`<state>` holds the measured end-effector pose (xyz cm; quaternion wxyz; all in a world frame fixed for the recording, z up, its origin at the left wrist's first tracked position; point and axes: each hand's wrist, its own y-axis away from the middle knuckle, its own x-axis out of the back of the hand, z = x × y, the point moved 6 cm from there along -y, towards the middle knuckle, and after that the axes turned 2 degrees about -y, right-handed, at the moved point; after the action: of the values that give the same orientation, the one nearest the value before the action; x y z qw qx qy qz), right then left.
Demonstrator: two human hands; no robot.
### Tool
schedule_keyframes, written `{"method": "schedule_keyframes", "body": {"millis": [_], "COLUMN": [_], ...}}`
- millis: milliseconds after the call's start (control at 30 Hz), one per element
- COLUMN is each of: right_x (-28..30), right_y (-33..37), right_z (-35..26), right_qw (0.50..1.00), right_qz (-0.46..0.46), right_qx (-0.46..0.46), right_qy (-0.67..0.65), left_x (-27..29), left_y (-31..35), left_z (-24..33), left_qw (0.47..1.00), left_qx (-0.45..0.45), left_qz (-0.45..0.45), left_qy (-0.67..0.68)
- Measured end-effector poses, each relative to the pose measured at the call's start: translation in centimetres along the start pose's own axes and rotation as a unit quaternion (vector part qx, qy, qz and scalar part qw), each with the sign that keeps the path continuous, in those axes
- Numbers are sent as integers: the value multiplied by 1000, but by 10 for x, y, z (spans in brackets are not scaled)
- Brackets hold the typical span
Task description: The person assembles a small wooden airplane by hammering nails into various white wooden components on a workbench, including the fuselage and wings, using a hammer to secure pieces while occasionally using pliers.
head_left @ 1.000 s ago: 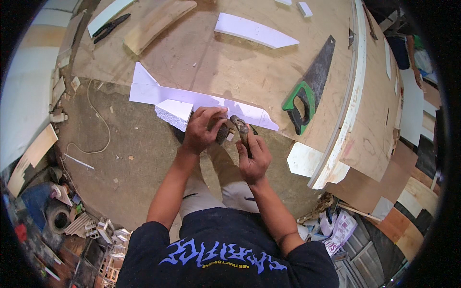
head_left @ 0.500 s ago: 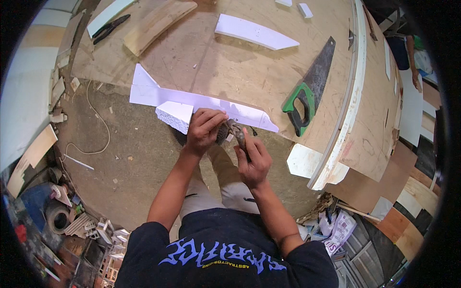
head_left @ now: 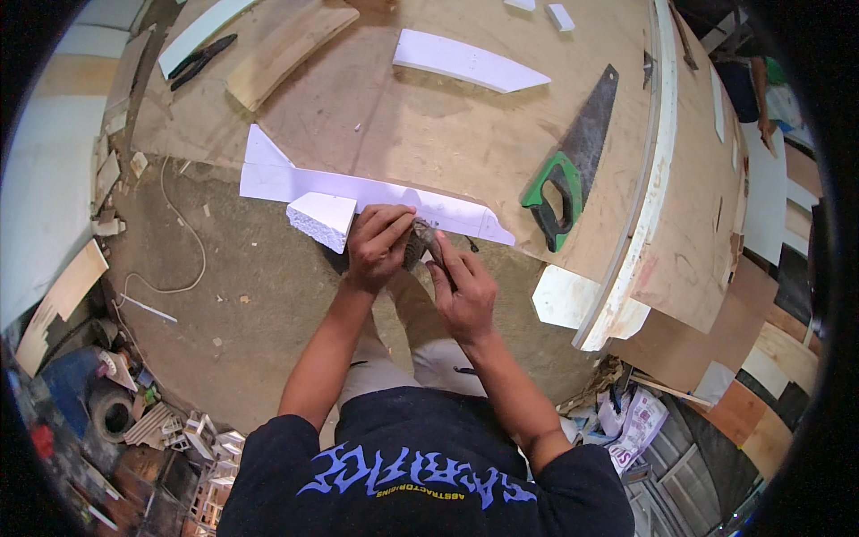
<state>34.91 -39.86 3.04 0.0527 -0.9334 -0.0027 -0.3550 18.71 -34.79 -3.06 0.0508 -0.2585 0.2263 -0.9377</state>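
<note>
Wood counter [head_left: 501, 143] w/ a green-handled saw [head_left: 586, 134], pliers [head_left: 202, 63], a curved wood pc [head_left: 291, 54] & a curved white pc [head_left: 470, 63] lying apart, prob cut to shape already. Work at the near edge looks abt midway: the white strip [head_left: 358, 188] lies along that edge, its outline done afaict, but whether it's fixed to the white block [head_left: 327, 217] just beside it I can't tell, so joining may be left. R hand [head_left: 470, 295] is wrapped round a hammer-like tool [head_left: 424, 233], head by the L fingertips; L hand [head_left: 376, 251] has thumb & fingers curled in near the strip, can't tell what's pinched, if anything. Strip: long, smooth, pale, slanted tip at L end, stepped curvy R end, few small dark marks; block's side rough & crumbly-looking
</note>
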Motion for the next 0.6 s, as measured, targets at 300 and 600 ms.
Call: {"method": "schedule_keyframes", "body": {"millis": [300, 600], "right_x": [-3, 10], "right_y": [8, 11], "right_z": [7, -1], "right_qw": [1000, 998], "right_qz": [8, 50], "right_qx": [11, 20], "right_qy": [3, -21], "left_x": [3, 3], "left_y": [0, -2], "left_z": [3, 0], "left_qw": [1000, 999], "left_qx": [-17, 12], "left_qz": [3, -30], "left_qy": [-4, 40]}}
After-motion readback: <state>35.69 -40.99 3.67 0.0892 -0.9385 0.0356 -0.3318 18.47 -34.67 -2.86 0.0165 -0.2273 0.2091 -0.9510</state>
